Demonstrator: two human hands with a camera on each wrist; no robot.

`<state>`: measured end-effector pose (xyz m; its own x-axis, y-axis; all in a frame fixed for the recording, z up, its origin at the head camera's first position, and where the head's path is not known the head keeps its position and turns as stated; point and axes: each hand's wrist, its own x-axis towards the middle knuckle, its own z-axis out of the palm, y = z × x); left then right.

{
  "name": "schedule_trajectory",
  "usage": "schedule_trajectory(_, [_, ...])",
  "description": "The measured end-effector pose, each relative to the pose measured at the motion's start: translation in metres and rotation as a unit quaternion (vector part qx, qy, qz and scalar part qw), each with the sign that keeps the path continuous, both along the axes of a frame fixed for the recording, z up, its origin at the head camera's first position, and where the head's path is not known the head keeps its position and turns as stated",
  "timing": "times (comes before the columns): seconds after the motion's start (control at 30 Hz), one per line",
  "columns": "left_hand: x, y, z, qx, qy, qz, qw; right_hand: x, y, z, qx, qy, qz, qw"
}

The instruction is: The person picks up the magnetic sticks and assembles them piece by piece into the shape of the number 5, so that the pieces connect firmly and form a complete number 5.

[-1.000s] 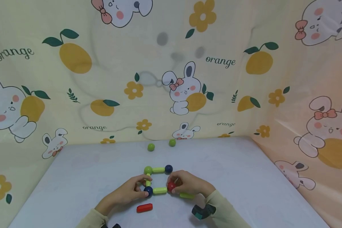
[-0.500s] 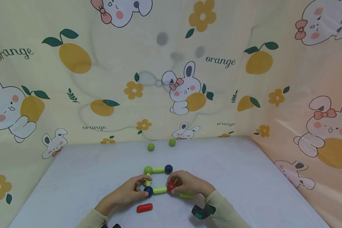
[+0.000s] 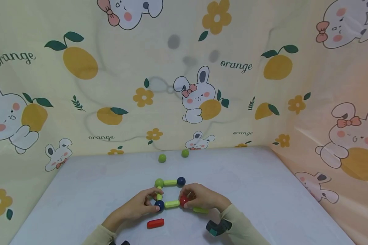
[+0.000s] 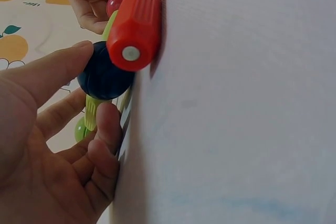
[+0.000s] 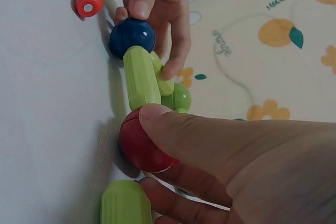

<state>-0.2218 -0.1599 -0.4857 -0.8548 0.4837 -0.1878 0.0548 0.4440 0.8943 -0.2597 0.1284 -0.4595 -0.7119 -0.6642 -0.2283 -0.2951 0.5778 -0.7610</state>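
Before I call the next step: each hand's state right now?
Left hand: holding the nearer dark blue ball.
Right hand: holding the red ball.

The red ball and near navy ball look like smooth, glossy plastic. The yellow-green rods seem plastic too, their sides ribbed. The red rod has grooved, satiny plastic sides and a pale, metal-looking end disc. The bench surface is matt and cloth-like; the printed backdrop looks like matt cloth.
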Motion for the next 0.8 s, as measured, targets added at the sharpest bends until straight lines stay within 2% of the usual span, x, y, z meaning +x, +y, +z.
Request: schedule_trajectory(0.8, [0.0020,0.0005,-0.0010,-0.012,0.008,0.026,0.9996,0.0012,-0.0026,-0.0002,-0.004,-0.002,-0.020,0.9998])
